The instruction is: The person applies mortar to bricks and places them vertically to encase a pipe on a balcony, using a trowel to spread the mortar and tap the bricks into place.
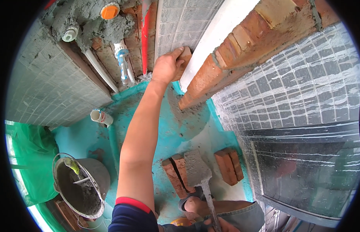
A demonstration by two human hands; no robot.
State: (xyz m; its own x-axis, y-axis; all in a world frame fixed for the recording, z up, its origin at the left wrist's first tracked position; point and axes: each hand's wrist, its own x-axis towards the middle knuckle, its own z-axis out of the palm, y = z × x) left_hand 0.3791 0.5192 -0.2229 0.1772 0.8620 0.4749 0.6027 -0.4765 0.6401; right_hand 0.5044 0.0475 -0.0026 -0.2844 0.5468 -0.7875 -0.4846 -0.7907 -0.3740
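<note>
My left hand [168, 66] reaches far forward, its fingers closed around a reddish brick [184, 63]. That brick stands between the grey tiled wall and a thick white pipe [212, 33]; its lower part is partly hidden by my hand. Low at the front, my right hand [223, 225] grips the handle of a trowel [197, 168], whose flat blade is coated in grey mortar. Two bricks [176, 176] lie side by side just left of the blade, and another pair of bricks [229, 166] sits to its right.
A bucket of mortar [100, 181] with a green-handled tool stands at left. A pipe stub [101, 117] rises from the turquoise-coated floor [149, 116]. A brick column [211, 81] juts out beside the white pipe. Red pipe [145, 42] and a window [307, 174] flank the space.
</note>
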